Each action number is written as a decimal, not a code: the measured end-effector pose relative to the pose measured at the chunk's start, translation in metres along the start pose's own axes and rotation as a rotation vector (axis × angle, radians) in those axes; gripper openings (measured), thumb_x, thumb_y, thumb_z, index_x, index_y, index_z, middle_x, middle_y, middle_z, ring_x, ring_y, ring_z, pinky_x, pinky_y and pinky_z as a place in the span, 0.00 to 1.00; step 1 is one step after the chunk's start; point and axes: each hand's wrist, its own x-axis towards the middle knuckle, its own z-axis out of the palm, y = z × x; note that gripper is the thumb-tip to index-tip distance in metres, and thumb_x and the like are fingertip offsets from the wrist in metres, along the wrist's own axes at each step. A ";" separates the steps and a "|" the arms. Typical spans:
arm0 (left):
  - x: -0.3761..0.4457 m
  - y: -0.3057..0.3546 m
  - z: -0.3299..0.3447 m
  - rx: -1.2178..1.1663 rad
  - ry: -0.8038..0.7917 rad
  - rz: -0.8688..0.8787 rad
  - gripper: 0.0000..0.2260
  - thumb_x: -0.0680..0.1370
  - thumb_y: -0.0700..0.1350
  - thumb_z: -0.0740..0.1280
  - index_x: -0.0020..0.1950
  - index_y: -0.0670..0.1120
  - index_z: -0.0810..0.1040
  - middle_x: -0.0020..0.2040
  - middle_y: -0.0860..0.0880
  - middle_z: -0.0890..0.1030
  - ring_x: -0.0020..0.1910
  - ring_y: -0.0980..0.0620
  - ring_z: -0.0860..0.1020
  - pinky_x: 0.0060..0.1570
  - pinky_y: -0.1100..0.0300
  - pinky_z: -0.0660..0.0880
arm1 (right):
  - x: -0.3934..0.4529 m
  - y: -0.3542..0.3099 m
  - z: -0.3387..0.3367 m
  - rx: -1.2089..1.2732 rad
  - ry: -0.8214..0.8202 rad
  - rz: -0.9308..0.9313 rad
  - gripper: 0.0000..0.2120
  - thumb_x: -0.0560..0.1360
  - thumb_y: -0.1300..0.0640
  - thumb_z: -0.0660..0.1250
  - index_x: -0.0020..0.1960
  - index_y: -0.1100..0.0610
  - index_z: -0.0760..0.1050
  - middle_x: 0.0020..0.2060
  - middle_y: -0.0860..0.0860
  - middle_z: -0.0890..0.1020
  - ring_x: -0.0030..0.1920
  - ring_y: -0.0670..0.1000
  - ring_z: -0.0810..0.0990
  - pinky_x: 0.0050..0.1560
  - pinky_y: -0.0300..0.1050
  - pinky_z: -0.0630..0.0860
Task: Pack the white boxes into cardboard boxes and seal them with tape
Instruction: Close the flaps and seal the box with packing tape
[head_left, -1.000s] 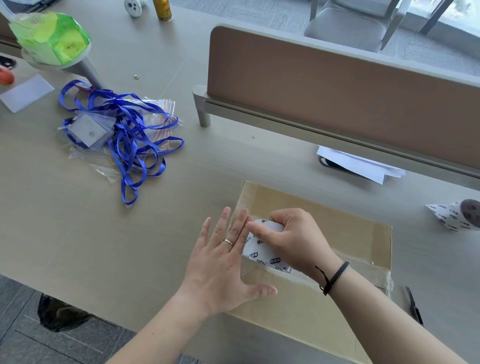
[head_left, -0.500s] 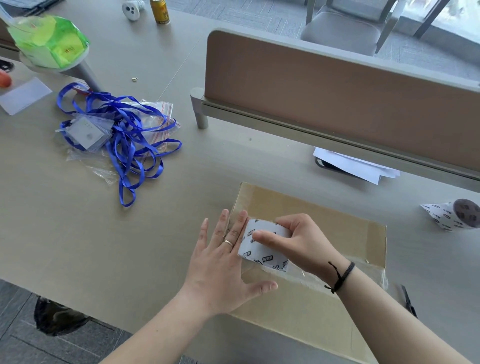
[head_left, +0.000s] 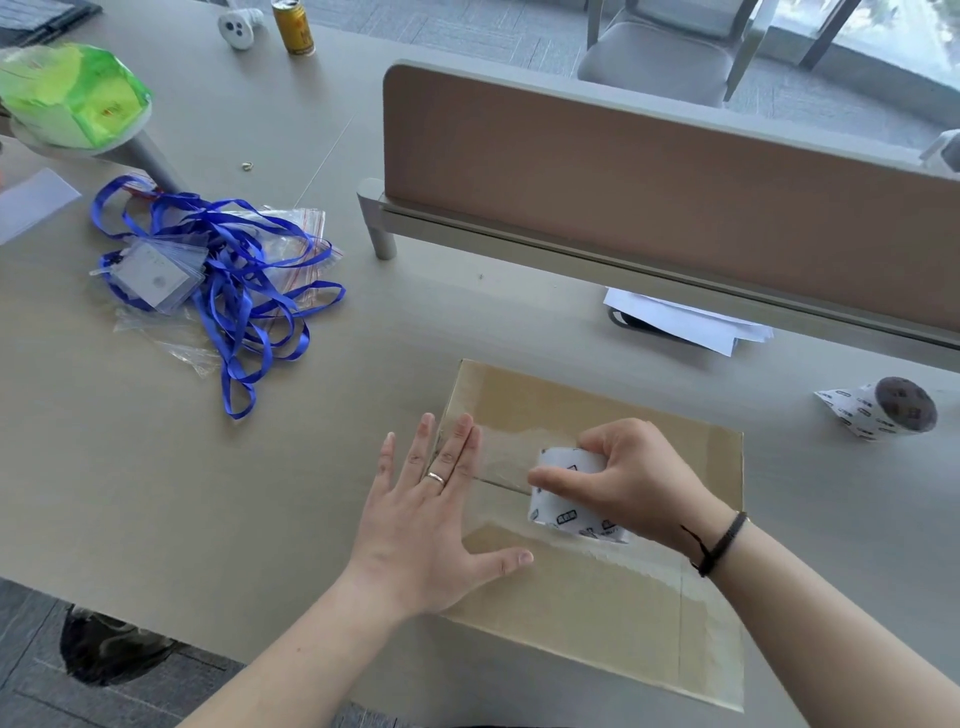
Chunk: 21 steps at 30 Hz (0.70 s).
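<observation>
Tape roll (head_left: 571, 493) in right hand (head_left: 639, 478), on cardboard box (head_left: 597, 597).

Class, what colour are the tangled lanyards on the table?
Blue; the lanyards show plainly in the head view.

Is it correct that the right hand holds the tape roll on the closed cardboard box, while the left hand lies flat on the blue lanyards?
Not quite. In the head view the left hand lies flat on the left edge of the cardboard box, not on the blue lanyards, which are apart from it, farther up the table. The right hand does hold the tape roll on the closed box.
</observation>
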 end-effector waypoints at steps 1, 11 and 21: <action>0.000 0.000 0.000 0.001 0.002 0.000 0.55 0.66 0.84 0.44 0.78 0.52 0.26 0.77 0.57 0.25 0.74 0.50 0.22 0.76 0.40 0.32 | -0.003 0.002 -0.002 -0.020 0.003 -0.010 0.28 0.65 0.39 0.79 0.28 0.58 0.69 0.23 0.49 0.75 0.24 0.49 0.72 0.26 0.44 0.68; 0.002 0.002 0.000 -0.002 0.003 -0.015 0.55 0.65 0.84 0.44 0.78 0.53 0.27 0.77 0.58 0.25 0.75 0.50 0.23 0.76 0.42 0.32 | -0.012 0.025 -0.012 0.302 -0.125 0.008 0.34 0.61 0.37 0.78 0.32 0.68 0.70 0.26 0.52 0.74 0.29 0.50 0.68 0.30 0.41 0.60; 0.002 0.000 0.005 -0.010 0.029 -0.004 0.55 0.65 0.85 0.45 0.80 0.53 0.32 0.79 0.59 0.31 0.78 0.49 0.28 0.78 0.42 0.36 | -0.013 0.025 -0.007 0.347 -0.070 0.011 0.22 0.69 0.50 0.81 0.30 0.63 0.75 0.26 0.53 0.81 0.25 0.50 0.75 0.26 0.40 0.70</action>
